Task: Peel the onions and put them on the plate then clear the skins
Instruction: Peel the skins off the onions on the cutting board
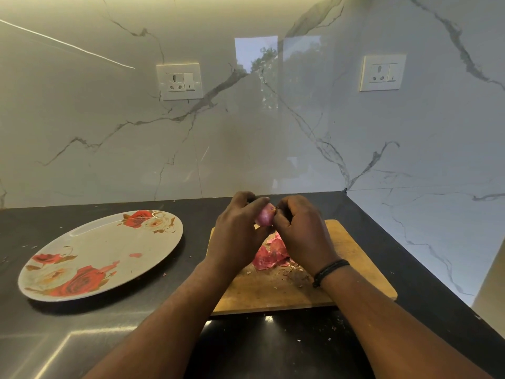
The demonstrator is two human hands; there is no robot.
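Note:
A small pink onion (265, 216) is held up between both hands above the wooden cutting board (355, 255). My left hand (236, 228) grips its left side with curled fingers. My right hand (300, 228) pinches the onion's top right edge; much of the onion is hidden by the fingers. Loose pink onion skins (269, 255) lie in a heap on the board under the hands, with small dry bits beside them. An oval plate (103, 247) with a red rose pattern lies on the dark counter to the left, with no onion on it.
The black counter (82, 337) runs to a marble wall behind and a second marble wall on the right, forming a corner. Two wall sockets (180, 81) (382, 73) sit above. Tiny skin scraps dot the counter around the plate and board.

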